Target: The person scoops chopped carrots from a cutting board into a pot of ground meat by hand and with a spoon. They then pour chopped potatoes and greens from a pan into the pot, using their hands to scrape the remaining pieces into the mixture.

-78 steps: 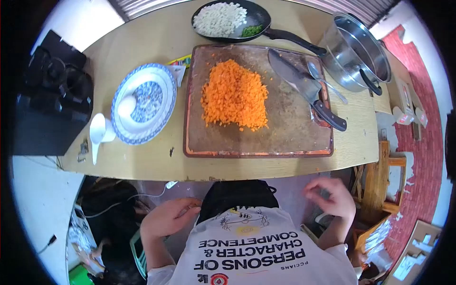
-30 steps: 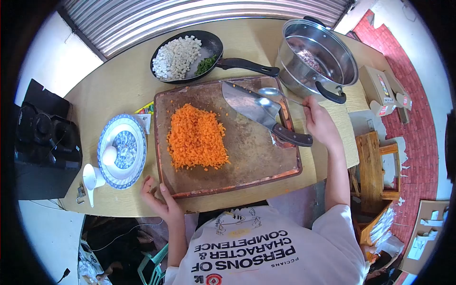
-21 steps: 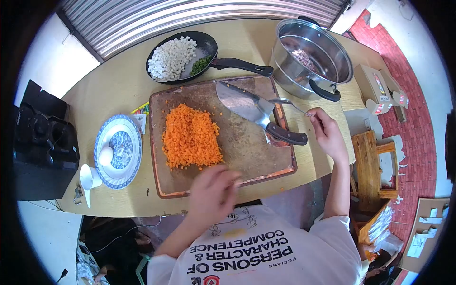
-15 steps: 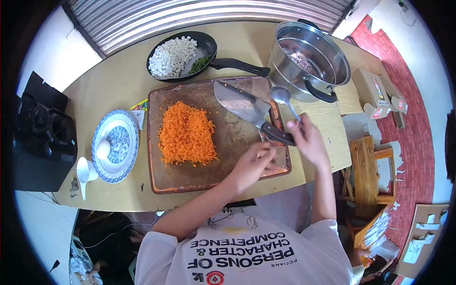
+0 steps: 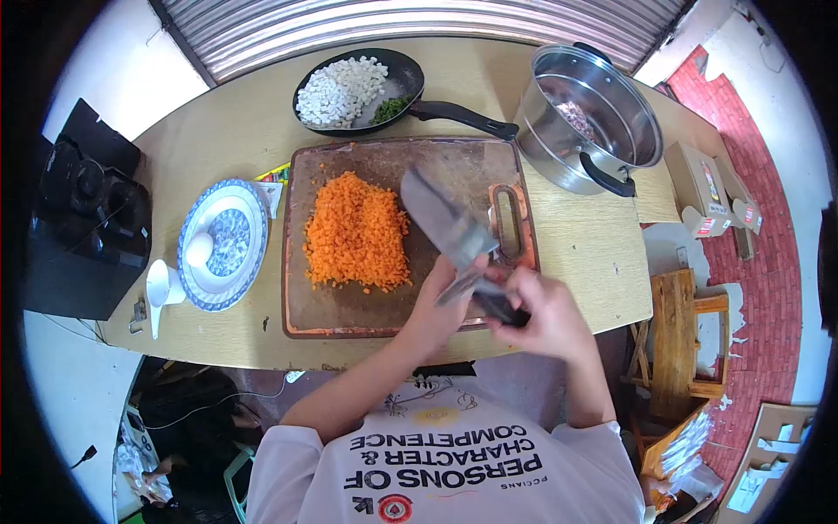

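Note:
A broad-bladed kitchen knife [image 5: 434, 205] is tilted over the cutting board [image 5: 349, 321], blurred by motion, its blade pointing away from me. My left hand [image 5: 439, 306] is closed around it where blade meets dark handle. My right hand [image 5: 550, 319] is closed by the handle's end, with a metal spoon [image 5: 460, 286] that crosses the handle toward my left hand. Fingers and knife overlap, so part of the spoon is hidden. On the board's left half lies a heap of finely diced orange vegetable [image 5: 358, 231], apparently carrot.
Behind the board is a frying pan [image 5: 417, 86] with white cubes and chopped greens. A steel pot [image 5: 546, 153] holding chopped pieces stands at back right. To the left are a blue-rimmed plate [image 5: 199, 288] with an egg [image 5: 199, 250] and a white measuring scoop [image 5: 164, 284].
My left hand has taken hold of the knife and lifted it off the board. My right hand has brought the spoon down and left to the knife handle. The view has shifted slightly.

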